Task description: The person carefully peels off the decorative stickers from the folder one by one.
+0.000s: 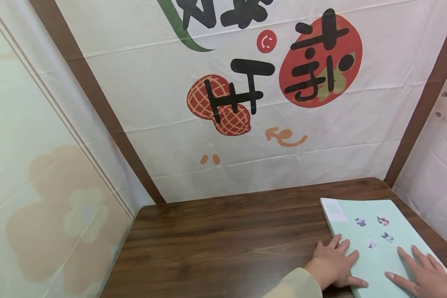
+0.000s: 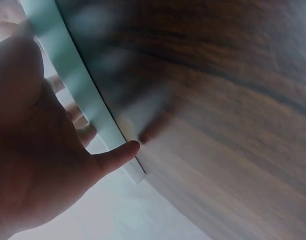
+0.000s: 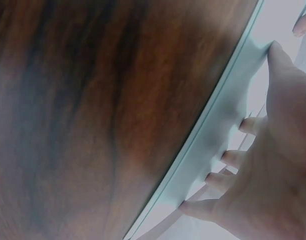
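A mint-green folder [image 1: 376,231] lies flat on the table's right side, with several small cartoon stickers on its cover and a pale label at its far left corner. My left hand [image 1: 333,263] rests on its left edge, fingers spread and the thumb on the cover. Towards the near right of the cover, my right hand [image 1: 428,273] touches it with fingers apart and mostly straight. In the left wrist view my left hand [image 2: 48,135] reaches along the folder's edge [image 2: 75,70]. Fingertips of my right hand [image 3: 273,160] meet the folder [image 3: 208,130] in the right wrist view.
The dark wood-grain table [image 1: 216,248] extends to the left of the folder. Behind it hangs a white printed cloth [image 1: 164,124] with brown borders. A flower-patterned cloth [image 1: 33,194] hangs at the left, and another pale cloth [image 1: 437,178] at the right.
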`<action>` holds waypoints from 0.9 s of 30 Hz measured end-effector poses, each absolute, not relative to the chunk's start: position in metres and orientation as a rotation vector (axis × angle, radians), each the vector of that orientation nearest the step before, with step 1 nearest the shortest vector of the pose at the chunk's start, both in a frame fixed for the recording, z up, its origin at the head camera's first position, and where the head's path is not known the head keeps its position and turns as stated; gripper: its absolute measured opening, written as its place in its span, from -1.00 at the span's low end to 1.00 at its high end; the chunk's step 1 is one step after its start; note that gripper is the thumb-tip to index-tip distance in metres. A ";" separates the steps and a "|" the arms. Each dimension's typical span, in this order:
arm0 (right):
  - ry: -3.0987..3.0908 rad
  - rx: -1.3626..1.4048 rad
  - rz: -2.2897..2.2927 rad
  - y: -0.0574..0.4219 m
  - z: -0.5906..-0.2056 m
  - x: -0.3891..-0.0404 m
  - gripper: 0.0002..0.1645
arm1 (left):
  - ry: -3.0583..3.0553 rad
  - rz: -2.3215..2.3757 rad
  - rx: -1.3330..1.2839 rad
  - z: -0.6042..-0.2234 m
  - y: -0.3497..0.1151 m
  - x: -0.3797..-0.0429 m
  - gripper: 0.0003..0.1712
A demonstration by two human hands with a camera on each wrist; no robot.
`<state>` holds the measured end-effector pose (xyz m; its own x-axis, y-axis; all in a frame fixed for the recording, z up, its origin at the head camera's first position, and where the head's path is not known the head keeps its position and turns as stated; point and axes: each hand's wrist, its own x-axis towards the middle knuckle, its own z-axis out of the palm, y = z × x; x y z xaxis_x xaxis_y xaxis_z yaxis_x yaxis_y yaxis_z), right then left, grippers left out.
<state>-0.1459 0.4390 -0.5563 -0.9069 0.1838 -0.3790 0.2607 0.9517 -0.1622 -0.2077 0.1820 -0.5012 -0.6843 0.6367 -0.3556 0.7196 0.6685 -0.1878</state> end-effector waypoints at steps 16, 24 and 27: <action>2.978 0.044 -0.313 0.402 -0.556 -0.146 0.30 | 2.569 -0.334 1.129 -0.502 0.135 -0.217 -0.18; 2.986 -0.015 -0.313 0.391 -0.558 -0.149 0.27 | 2.588 -0.294 1.116 -0.500 0.117 -0.216 -0.19; 2.985 -0.026 -0.323 0.387 -0.557 -0.149 0.27 | 2.568 -0.250 1.108 -0.499 0.113 -0.217 -0.20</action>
<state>-0.1494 0.3874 -0.5570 -0.9902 -0.0323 -0.1361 -0.0024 0.9767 -0.2144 -0.2173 0.1128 -0.4990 -0.6423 0.6727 -0.3674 0.7308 0.6819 -0.0291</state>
